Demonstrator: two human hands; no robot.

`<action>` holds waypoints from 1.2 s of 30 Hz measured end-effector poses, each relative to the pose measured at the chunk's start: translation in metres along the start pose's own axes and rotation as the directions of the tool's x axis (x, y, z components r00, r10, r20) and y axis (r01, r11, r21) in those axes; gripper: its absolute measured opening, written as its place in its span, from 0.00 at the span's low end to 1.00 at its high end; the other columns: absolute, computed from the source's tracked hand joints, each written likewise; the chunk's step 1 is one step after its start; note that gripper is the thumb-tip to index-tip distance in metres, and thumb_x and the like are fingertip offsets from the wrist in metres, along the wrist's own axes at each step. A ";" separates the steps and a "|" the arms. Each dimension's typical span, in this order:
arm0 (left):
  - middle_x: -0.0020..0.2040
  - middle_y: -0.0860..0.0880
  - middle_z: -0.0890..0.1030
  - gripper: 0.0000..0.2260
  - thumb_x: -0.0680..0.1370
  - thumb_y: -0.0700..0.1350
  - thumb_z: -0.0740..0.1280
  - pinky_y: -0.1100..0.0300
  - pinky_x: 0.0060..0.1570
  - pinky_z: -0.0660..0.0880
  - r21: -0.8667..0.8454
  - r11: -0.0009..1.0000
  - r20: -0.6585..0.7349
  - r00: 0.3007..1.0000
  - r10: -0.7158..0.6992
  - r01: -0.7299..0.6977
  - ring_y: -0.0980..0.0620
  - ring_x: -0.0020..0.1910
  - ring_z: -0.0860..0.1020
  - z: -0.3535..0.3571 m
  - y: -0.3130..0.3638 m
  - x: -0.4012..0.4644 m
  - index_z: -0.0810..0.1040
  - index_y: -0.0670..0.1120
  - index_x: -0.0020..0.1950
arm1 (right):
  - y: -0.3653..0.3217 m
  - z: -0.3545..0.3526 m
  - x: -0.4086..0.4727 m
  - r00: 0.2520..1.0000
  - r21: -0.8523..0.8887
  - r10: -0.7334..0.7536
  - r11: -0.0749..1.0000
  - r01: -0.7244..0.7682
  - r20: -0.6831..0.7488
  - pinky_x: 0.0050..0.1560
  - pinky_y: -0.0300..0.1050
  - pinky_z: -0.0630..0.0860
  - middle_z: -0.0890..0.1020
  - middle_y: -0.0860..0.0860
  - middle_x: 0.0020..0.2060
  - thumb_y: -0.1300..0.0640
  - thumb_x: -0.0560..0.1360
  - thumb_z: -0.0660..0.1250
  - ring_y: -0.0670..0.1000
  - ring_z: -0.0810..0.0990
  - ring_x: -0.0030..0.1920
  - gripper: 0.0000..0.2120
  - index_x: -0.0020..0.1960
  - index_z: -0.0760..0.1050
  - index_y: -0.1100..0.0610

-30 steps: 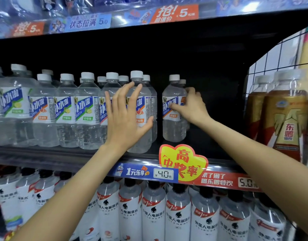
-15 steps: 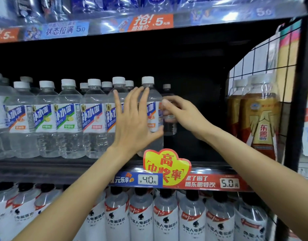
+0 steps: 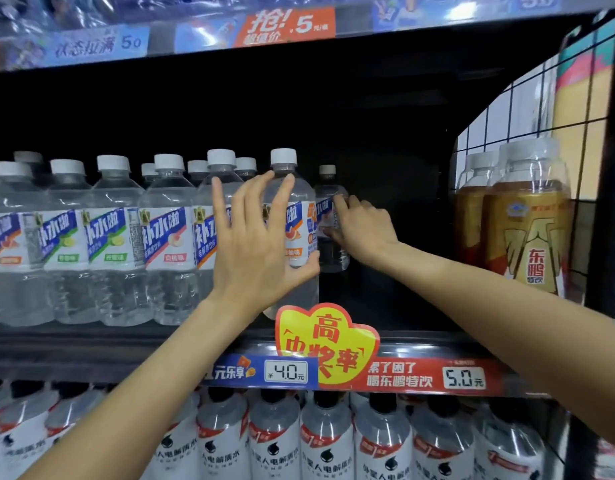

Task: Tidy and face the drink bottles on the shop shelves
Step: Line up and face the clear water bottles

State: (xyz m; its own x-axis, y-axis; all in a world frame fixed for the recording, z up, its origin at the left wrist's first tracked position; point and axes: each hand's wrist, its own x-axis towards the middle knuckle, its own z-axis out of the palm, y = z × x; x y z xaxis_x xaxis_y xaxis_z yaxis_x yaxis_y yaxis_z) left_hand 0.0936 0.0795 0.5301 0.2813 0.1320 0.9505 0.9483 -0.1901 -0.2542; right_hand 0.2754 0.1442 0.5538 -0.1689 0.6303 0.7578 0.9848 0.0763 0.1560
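The bottle being worked [image 3: 328, 233] is a clear water bottle w/ white cap and blue-white label, set back in the shelf just right of the front-row end bottle [image 3: 294, 233] – middle shelf [image 3: 91, 344], at the right end of the water run, w/ a dark gap between it and the amber drinks. The right hand [image 3: 363, 232] has its grip clamped on it at label height, fingers curled round the right side. The left hand [image 3: 254, 244] lies w/ straight, spread fingers flat against the fronts of the end bottle and its neighbour, thumb under the label edge – grip apart, only steadying. Handling, as a guess: full, so fairly heavy for its size; thin plastic walls that give a bit when squeezed; smooth and prob. slippery below the label. Best held at the label band or the firm shoulder, not the cap, and slid forward upright so it doesn't knock the row. Count: approx. eight front-row water bottles in view on this shelf, several more caps behind, can't count those exactly; two amber bottles [image 3: 528, 233] clearly at far right behind the wire divider [image 3: 500, 109]; a row of white-label bottles [image 3: 328, 445] below, cut off by the frame. One yellow promo tag [image 3: 325, 341] on the shelf edge.
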 end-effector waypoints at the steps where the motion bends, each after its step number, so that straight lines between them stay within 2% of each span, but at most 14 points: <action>1: 0.67 0.37 0.71 0.39 0.70 0.65 0.63 0.39 0.73 0.45 -0.001 1.000 -0.001 1.000 -0.002 0.002 0.38 0.68 0.68 0.000 0.000 0.000 0.64 0.41 0.72 | 0.001 0.002 0.003 1.000 -0.026 -0.005 1.000 0.006 0.016 0.48 0.50 0.73 0.74 0.59 0.62 0.44 0.78 0.61 0.59 0.76 0.58 0.28 0.72 0.59 0.58; 6: 0.68 0.36 0.71 0.39 0.71 0.66 0.62 0.39 0.73 0.46 -0.003 1.000 -0.016 1.000 0.001 -0.001 0.38 0.68 0.68 0.001 0.000 0.000 0.64 0.41 0.73 | -0.004 0.017 0.017 0.997 0.002 0.057 0.998 -0.057 0.048 0.43 0.50 0.71 0.73 0.61 0.61 0.45 0.78 0.63 0.61 0.79 0.53 0.32 0.73 0.54 0.58; 9: 0.68 0.37 0.71 0.39 0.71 0.65 0.62 0.38 0.73 0.47 -0.004 1.000 -0.017 1.000 0.004 -0.004 0.38 0.68 0.69 0.002 0.000 -0.001 0.64 0.40 0.73 | -0.004 0.026 0.022 0.983 0.157 0.155 0.973 -0.169 0.101 0.45 0.52 0.71 0.69 0.62 0.63 0.45 0.76 0.66 0.62 0.78 0.54 0.36 0.74 0.51 0.56; 13: 0.68 0.37 0.71 0.39 0.71 0.66 0.61 0.39 0.72 0.48 0.002 1.000 -0.019 1.000 0.006 -0.006 0.38 0.68 0.68 0.003 0.000 -0.002 0.64 0.40 0.73 | -0.006 0.036 0.027 0.963 0.419 0.198 0.870 -0.259 0.184 0.51 0.56 0.74 0.67 0.63 0.65 0.50 0.75 0.69 0.65 0.76 0.58 0.40 0.76 0.46 0.51; 19: 0.69 0.37 0.70 0.40 0.71 0.66 0.61 0.39 0.72 0.45 0.026 1.000 0.024 1.000 0.001 -0.001 0.39 0.69 0.68 0.010 0.001 0.000 0.64 0.40 0.73 | -0.004 0.022 0.020 0.957 0.519 0.217 0.805 -0.287 0.191 0.53 0.56 0.76 0.64 0.63 0.66 0.53 0.73 0.71 0.65 0.75 0.58 0.43 0.75 0.44 0.49; 21: 0.69 0.37 0.70 0.39 0.71 0.65 0.61 0.39 0.72 0.45 0.008 1.000 0.018 1.000 -0.001 0.001 0.38 0.68 0.68 0.011 0.001 0.001 0.64 0.40 0.73 | 0.001 0.010 0.012 0.960 0.574 0.197 0.771 -0.276 0.197 0.52 0.52 0.75 0.64 0.63 0.66 0.54 0.72 0.73 0.64 0.75 0.58 0.46 0.76 0.43 0.48; 23: 0.68 0.36 0.70 0.39 0.71 0.65 0.62 0.39 0.72 0.45 -0.007 1.000 0.008 1.000 -0.004 0.004 0.38 0.68 0.68 0.010 0.001 0.000 0.64 0.39 0.73 | 0.005 -0.002 0.003 0.970 0.660 0.149 0.712 -0.238 0.189 0.53 0.47 0.74 0.67 0.61 0.65 0.56 0.70 0.74 0.60 0.75 0.59 0.47 0.75 0.45 0.49; 25: 0.68 0.36 0.70 0.39 0.70 0.64 0.63 0.39 0.72 0.46 -0.010 1.000 0.005 1.000 -0.006 0.006 0.38 0.68 0.68 0.010 0.001 0.000 0.64 0.40 0.73 | 0.007 -0.013 -0.005 0.982 0.750 0.090 0.635 -0.184 0.165 0.58 0.50 0.76 0.72 0.58 0.62 0.58 0.68 0.75 0.56 0.76 0.58 0.46 0.74 0.48 0.50; 26: 0.68 0.36 0.70 0.39 0.70 0.64 0.64 0.39 0.73 0.46 -0.015 1.000 0.004 1.000 -0.007 0.007 0.38 0.68 0.68 0.011 0.001 0.000 0.64 0.40 0.73 | 0.006 -0.017 -0.008 0.985 0.791 0.062 0.589 -0.166 0.160 0.57 0.49 0.78 0.74 0.56 0.60 0.60 0.69 0.75 0.53 0.78 0.56 0.44 0.74 0.49 0.50; 29: 0.68 0.36 0.71 0.38 0.71 0.63 0.64 0.40 0.73 0.47 -0.032 0.999 -0.016 1.000 0.000 -0.001 0.39 0.68 0.69 0.011 0.001 -0.001 0.64 0.41 0.73 | 0.003 -0.027 -0.019 0.983 0.879 0.000 0.448 -0.165 0.185 0.44 0.34 0.79 0.77 0.47 0.52 0.64 0.71 0.72 0.43 0.79 0.47 0.40 0.73 0.51 0.50; 33: 0.68 0.36 0.71 0.37 0.71 0.62 0.66 0.40 0.73 0.49 -0.070 0.998 -0.076 0.997 0.002 -0.008 0.39 0.67 0.70 0.009 -0.001 -0.001 0.65 0.41 0.73 | 0.000 -0.038 -0.027 0.968 0.932 -0.008 0.271 -0.240 0.251 0.35 0.38 0.80 0.76 0.47 0.48 0.62 0.77 0.66 0.46 0.81 0.45 0.31 0.72 0.55 0.45; 36: 0.68 0.36 0.71 0.36 0.71 0.60 0.66 0.37 0.71 0.52 -0.098 0.995 -0.103 0.995 0.013 -0.024 0.39 0.67 0.70 0.008 0.002 -0.001 0.65 0.42 0.74 | -0.008 -0.041 -0.029 0.966 0.933 -0.017 0.262 -0.245 0.259 0.36 0.38 0.79 0.77 0.47 0.49 0.60 0.79 0.64 0.45 0.82 0.45 0.29 0.72 0.54 0.43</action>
State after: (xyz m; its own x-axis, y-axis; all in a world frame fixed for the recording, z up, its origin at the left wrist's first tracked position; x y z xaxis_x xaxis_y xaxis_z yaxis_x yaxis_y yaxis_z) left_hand 0.0967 0.0864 0.5275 0.2775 0.0290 0.9603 0.9225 -0.2873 -0.2579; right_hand 0.2707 0.0935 0.5560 -0.1693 0.8073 0.5653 0.3369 0.5865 -0.7366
